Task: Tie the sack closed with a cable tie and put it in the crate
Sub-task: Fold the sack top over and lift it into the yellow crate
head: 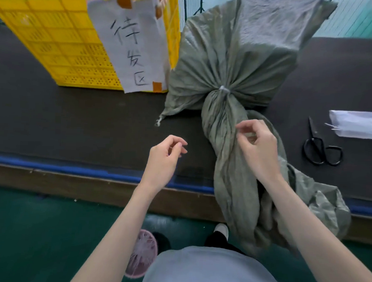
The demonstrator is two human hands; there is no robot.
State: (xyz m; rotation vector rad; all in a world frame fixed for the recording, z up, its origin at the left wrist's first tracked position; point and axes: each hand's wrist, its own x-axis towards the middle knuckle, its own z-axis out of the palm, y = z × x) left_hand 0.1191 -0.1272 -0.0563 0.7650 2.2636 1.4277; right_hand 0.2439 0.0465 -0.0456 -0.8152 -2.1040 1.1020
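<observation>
The sack (pixel 234 63) is laid on the bench (pixel 74 117) beside the yellow crate (pixel 62 48), its neck cinched by a white cable tie (pixel 223 89). Nothing is held: the left hand (pixel 162 159) and right hand (pixel 256 146) hover with fingers loosely curled, probably ready for lifting.
</observation>
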